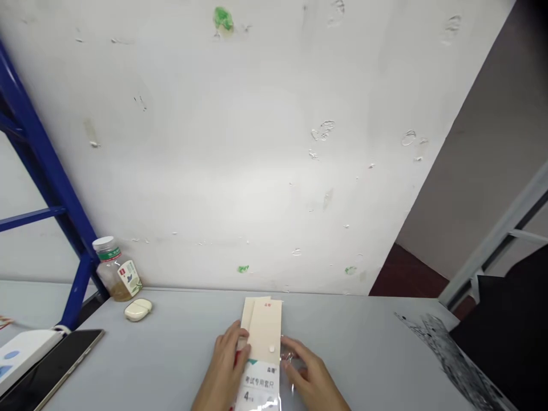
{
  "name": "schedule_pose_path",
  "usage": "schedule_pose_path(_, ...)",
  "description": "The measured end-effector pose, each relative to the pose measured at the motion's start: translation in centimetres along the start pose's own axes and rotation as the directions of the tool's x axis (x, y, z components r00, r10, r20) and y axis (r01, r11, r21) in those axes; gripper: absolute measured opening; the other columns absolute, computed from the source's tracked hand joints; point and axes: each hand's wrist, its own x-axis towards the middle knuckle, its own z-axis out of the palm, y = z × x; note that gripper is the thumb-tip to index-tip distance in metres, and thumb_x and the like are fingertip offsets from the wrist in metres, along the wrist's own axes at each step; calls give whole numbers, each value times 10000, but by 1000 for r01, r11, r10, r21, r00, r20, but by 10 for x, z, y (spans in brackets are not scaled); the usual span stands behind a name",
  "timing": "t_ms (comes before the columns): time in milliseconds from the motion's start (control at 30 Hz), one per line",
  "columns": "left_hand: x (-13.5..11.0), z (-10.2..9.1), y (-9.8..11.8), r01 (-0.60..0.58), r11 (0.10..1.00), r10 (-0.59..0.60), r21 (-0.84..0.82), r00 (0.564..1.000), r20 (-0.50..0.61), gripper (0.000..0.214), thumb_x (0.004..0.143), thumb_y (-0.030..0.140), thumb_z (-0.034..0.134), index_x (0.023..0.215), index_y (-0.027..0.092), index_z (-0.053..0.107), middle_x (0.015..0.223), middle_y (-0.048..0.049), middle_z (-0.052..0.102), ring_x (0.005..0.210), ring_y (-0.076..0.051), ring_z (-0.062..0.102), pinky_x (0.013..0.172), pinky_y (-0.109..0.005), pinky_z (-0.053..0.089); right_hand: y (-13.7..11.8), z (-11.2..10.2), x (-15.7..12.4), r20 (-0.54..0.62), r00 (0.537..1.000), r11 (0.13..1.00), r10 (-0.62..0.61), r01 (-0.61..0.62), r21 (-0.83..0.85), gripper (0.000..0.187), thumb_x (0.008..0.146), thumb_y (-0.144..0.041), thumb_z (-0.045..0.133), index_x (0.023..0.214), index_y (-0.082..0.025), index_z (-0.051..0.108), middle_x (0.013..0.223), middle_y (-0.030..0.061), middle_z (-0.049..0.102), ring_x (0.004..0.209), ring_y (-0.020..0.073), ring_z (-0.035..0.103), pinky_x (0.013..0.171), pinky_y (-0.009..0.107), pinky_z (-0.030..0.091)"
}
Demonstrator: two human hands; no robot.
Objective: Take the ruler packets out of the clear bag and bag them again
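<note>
When looking to the right and front of the clear plastic jar with a white lid (117,268), find the flat cream-and-white packet (262,379), partly sheathed in glossy clear film (288,357), over the pale grey table (363,348); cannot tell whether resting or raised. Held along the jar-side edge by the left hand (225,362), with a thumb-and-finger grip closed on it. Met at the edge farther from the jar by the right hand (314,374), fingertips slightly apart around loose film; cannot tell whether pinching. Likely light, with stiffish, creasable card and slippery film. Best taken by both long edges, pressing gently near the two offset cream card strips (264,325).
</note>
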Motion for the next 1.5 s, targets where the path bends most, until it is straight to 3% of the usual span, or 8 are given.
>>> schedule_pose_path(133,-6,12,6,-60,997,63,-48,997,45,268,931,378,449,1136,270,584,1433,-73,507,1211,-253,535,901,-384,541,-1,-3,0,-29,994,993,-104,103,-52,456,864,-412,574,1292,-260,609,1318,81,609,1104,283,594,865,360,525)
schedule_pose_path(300,-4,16,5,-39,999,41,-25,996,73,337,980,409,350,1192,259,564,1465,-67,469,1281,-236,486,996,-399,495,5,-3,0,-61,991,928,-120,90,-362,455,910,-368,485,1354,-287,545,1467,26,486,1377,269,375,1140,429,335)
schedule_pose_path(533,-12,13,2,-195,967,179,166,978,104,394,954,488,422,1263,281,550,1550,-52,357,1320,-293,437,1036,-492,443,0,-2,-3,-89,996,865,-9,-37,-500,563,934,-439,387,1445,-204,426,1568,36,326,1449,251,268,1192,434,262)
schedule_pose_path(800,-17,10,-8,-465,845,399,263,877,268,569,881,545,554,1382,290,468,1614,-75,182,1375,-360,368,1029,-490,447,-4,-2,-4,-3,1000,841,14,-13,-542,622,931,-444,394,1483,-160,349,1587,32,271,1469,227,214,1201,373,243)
schedule_pose_path(1000,-22,32,-39,-522,778,440,351,850,288,688,848,635,550,1431,296,414,1616,-104,147,1399,-390,323,1047,-519,425,-12,0,-15,113,987,805,117,-27,-593,643,926,-400,412,1503,-142,293,1598,51,223,1476,223,181,1205,359,216)
schedule_pose_path(1200,-48,42,-53,-506,743,458,438,862,218,799,823,701,532,1497,348,288,1591,-106,244,1386,-365,364,1073,-508,403,10,-7,-37,162,982,845,101,2,-535,688,911,-439,468,1519,-205,247,1622,24,86,1488,211,111,1200,357,220)
schedule_pose_path(1400,-52,25,-45,-550,767,497,329,835,237,858,824,674,561,1526,335,203,1602,-104,202,1352,-367,418,1036,-499,453,-3,-15,-42,116,991,844,73,0,-537,623,921,-443,441,1486,-201,343,1587,37,281,1466,217,219,1197,368,238)
schedule_pose_path(1500,-46,10,-31,-458,840,403,292,886,232,689,904,538,537,1506,333,272,1610,-73,186,1333,-340,448,991,-461,502,-16,-13,-38,79,996,838,30,18,-546,582,908,-438,450,1446,-218,418,1524,33,405,1431,221,293,1167,348,300)
